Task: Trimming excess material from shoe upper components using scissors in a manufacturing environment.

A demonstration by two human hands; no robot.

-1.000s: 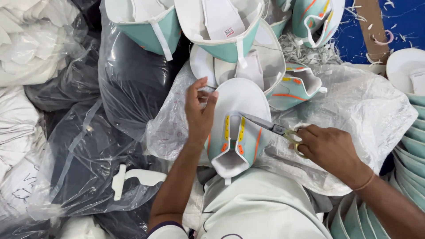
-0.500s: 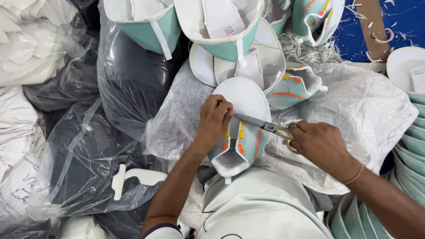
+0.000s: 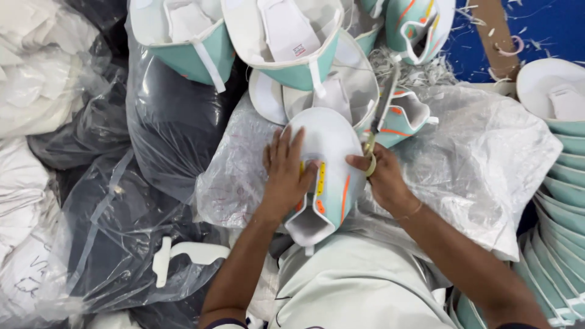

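The shoe upper [image 3: 329,176], white and teal with orange and yellow stripes, lies in the middle on clear plastic bags [image 3: 244,170]. It runs near to far, toe far. The left hand [image 3: 285,173] presses flat on it, open. The right hand [image 3: 381,176] is closed on small scissors [image 3: 379,122], blades pointing far.

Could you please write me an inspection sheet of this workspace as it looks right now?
Surface: clear plastic sheet spread over the lap area.
Job's things: mint and white shoe upper with orange and yellow stripes; scissors pointing up.
Clutter: more shoe uppers above; a stack of them at the right edge; thread scraps; loose white piece.
Grippers: left hand flat on the upper; right hand pinching its edge, holding the scissors.
Cables: nothing seen.
Surroundings: dark plastic bags; white material; blue floor.
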